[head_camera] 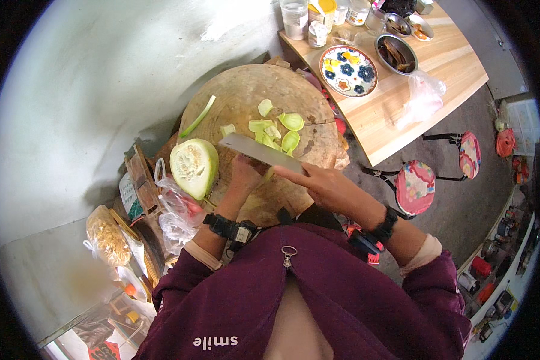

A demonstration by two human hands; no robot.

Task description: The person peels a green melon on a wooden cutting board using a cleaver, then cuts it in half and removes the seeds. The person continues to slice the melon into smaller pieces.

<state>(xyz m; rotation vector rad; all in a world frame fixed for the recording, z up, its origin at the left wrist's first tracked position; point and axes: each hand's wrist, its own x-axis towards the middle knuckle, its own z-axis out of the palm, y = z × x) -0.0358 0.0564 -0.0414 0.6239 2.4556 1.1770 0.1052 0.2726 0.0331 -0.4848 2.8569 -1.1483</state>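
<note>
My right hand (330, 186) grips a cleaver (263, 153), its broad metal blade slanting up and left over a round wooden chopping block (252, 85). Just under the blade is my left hand (245, 175), fingers bent and partly hidden. A bit of pale green shows beside it, but whether the fingers hold it cannot be made out. Left of that hand sits a cut pale green gourd (192, 166), its seedy white inside facing up. Beyond the blade lie several green peel pieces (291, 121) and a small pale chunk (227, 130). A green-and-white stalk (199, 116) rests near the block's left edge.
On the wooden table (450, 67) at upper right are a flowered plate (347, 78), a metal bowl (402, 65), jars (294, 20) and a plastic bag (423, 96). Stools (415, 186) stand below it. Bags (177, 211) crowd the block's left side, by the wall (94, 90).
</note>
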